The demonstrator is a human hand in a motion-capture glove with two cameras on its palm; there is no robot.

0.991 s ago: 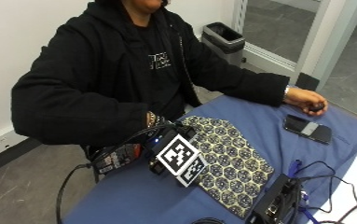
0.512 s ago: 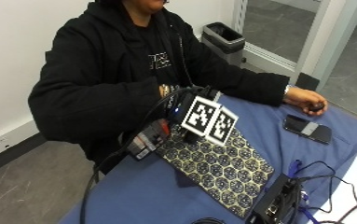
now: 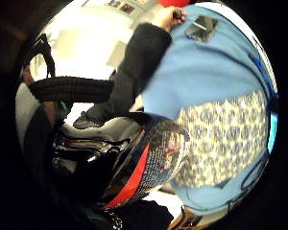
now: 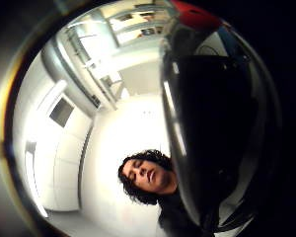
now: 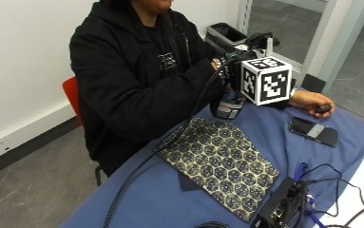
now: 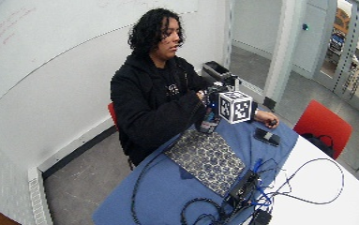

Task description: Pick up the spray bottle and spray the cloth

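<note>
The right hand (image 5: 235, 76) had moved off the cloth (image 5: 219, 164) to the far edge and curled its fingers around the spray bottle (image 5: 229, 105), which stood just past the cloth. A phone (image 5: 313, 131) lay to the right, near the bare hand (image 5: 314, 102).

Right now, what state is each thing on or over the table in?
spray bottle: upright at the near end of the cloth, close to the gloved palm; the grip itself is hidden.
cloth: spread flat on the blue table cover.
right hand: at the bottle, hidden behind the rig.
left hand: bare, resting on the table.
phone: lying flat beside the left hand.
</note>
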